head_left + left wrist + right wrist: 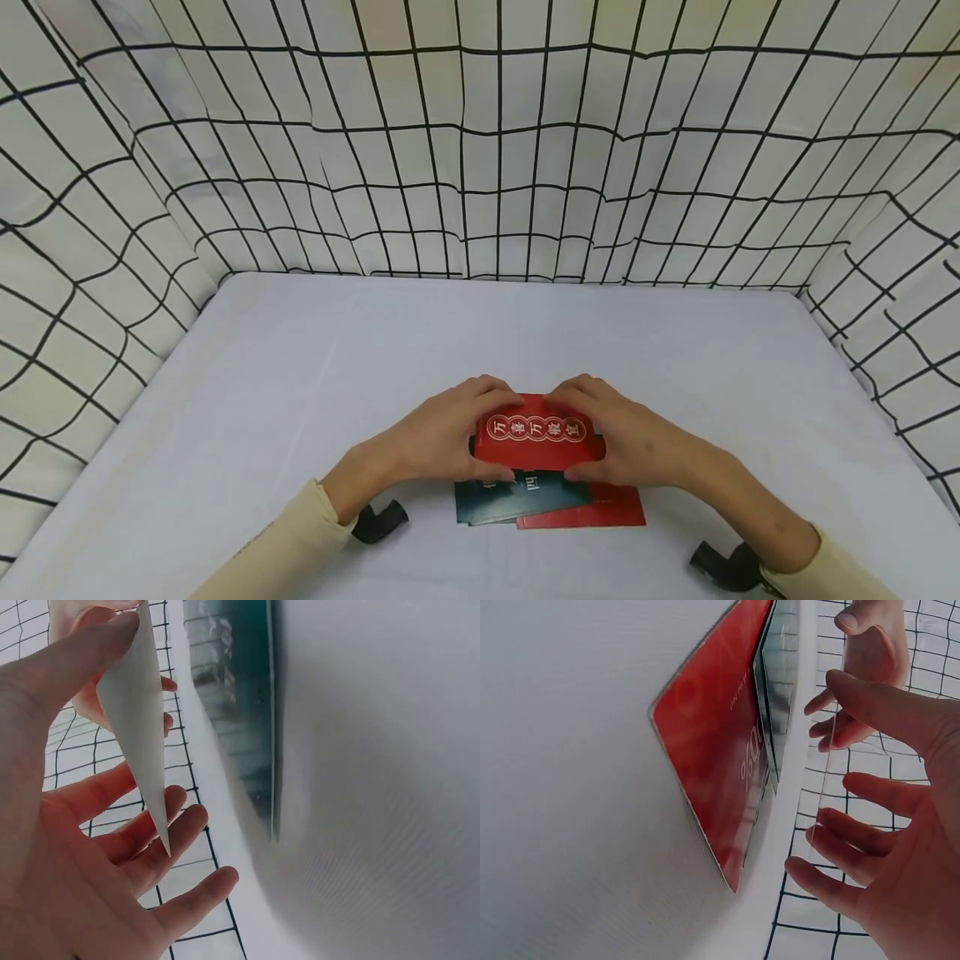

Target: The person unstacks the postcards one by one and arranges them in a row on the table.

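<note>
Both hands hold a red card [534, 454] with pale Chinese characters above the white table. My left hand [450, 432] pinches its left end between thumb and fingers; my right hand [633, 437] grips its right end. In the left wrist view the card's pale underside [135, 712] shows beneath the left thumb, and the lower fingers are spread. From the right wrist the card appears only as a thin edge. Below it, a dark green card [487, 504] and another red card [618, 510] lie overlapping, partly hidden by the held card and hands.
A white cloth [337, 333] covers the table. Black netting [498, 192] over pale sheets stands at the back and both sides. Black wrist mounts [380, 522] show beside the left and right cuffs.
</note>
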`<state>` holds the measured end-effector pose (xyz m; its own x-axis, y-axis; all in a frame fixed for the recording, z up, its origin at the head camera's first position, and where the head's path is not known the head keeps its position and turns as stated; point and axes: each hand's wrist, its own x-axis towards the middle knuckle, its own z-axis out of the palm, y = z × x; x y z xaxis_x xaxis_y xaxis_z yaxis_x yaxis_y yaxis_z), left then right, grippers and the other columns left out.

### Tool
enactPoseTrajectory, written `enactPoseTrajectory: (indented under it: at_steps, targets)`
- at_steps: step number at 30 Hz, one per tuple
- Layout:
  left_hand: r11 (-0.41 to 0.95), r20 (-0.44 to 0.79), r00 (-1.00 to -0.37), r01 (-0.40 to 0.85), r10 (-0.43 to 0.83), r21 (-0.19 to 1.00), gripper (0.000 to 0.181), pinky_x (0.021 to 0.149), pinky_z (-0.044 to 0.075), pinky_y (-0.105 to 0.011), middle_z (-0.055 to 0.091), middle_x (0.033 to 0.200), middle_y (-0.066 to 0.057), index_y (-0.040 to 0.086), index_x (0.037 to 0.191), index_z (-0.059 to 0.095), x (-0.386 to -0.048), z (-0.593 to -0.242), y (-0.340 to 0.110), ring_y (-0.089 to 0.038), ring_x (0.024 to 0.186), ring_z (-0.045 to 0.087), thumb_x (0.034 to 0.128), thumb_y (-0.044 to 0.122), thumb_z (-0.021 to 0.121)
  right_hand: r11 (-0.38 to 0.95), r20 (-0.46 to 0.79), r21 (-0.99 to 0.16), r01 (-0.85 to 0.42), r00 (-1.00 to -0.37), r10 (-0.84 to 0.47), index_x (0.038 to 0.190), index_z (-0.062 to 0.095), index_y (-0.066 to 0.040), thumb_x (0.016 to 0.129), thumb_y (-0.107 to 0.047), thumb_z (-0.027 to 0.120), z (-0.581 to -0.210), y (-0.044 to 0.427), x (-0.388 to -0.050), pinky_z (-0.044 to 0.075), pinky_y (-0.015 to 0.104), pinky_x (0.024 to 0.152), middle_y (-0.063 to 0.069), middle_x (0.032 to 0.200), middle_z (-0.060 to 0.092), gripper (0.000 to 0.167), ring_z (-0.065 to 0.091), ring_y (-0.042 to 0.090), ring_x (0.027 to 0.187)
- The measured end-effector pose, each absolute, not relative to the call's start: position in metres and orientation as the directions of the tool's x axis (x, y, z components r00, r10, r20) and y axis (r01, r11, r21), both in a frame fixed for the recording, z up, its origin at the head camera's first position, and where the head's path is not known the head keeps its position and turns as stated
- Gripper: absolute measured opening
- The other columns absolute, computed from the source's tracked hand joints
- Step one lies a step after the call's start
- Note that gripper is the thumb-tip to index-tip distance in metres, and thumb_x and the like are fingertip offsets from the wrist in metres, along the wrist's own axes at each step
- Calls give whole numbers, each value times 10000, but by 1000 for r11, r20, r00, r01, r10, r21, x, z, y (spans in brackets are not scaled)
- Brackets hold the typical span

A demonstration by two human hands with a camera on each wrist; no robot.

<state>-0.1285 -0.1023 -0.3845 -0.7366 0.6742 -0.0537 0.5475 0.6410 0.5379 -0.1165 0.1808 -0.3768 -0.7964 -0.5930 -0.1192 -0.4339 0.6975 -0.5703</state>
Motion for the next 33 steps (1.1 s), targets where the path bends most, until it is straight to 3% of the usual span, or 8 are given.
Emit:
enactPoseTrajectory:
  at_steps: [7,17,24,29,33]
  targets:
    - [653,-18,-773,524,635,547,841,970,609,-344,500,1508,25,264,1490,539,-132,-379,-108,-165,1384,483,759,465,901,715,-61,-568,-409,-845,-532,1519,483,-234,697,-327,962,-377,178,-122,655,400,846,64,1561,444,956,457,324,1447]
    - [682,-11,-821,466,571,563,825,947,618,-333,461,1556,40,282,1516,512,-138,-379,-117,-158,1465,411,799,473,873,669,-60,-701,-247,-915,-400,1642,206,-162,777,-349,907,-378,172,-130,641,463,901,169,1549,443,1129,567,382,1337]
    - [684,6,-831,462,556,565,829,967,616,-370,457,1565,17,260,1515,517,-141,-378,-119,-196,1467,413,794,456,876,579,-115,-804,-133,-921,-372,1626,227,-107,903,-303,802,-378,169,-137,653,438,853,183,1307,634,944,734,270,1084]
    - [693,27,-841,463,540,553,832,954,622,-388,453,1572,-8,235,1523,507,-144,-379,-121,-224,1468,414,802,426,876,453,-103,-887,-90,-917,-384,1619,229,-48,957,-215,741,-379,166,-140,652,368,848,180,1197,691,854,760,172,898]
    - [695,37,-850,455,526,557,834,941,629,-395,446,1575,-5,237,1529,497,-146,-380,-124,-224,1474,406,807,408,878,396,-80,-914,-87,-918,-388,1618,248,-62,978,-181,717,-379,165,-142,641,299,833,172,1136,710,802,755,178,815]
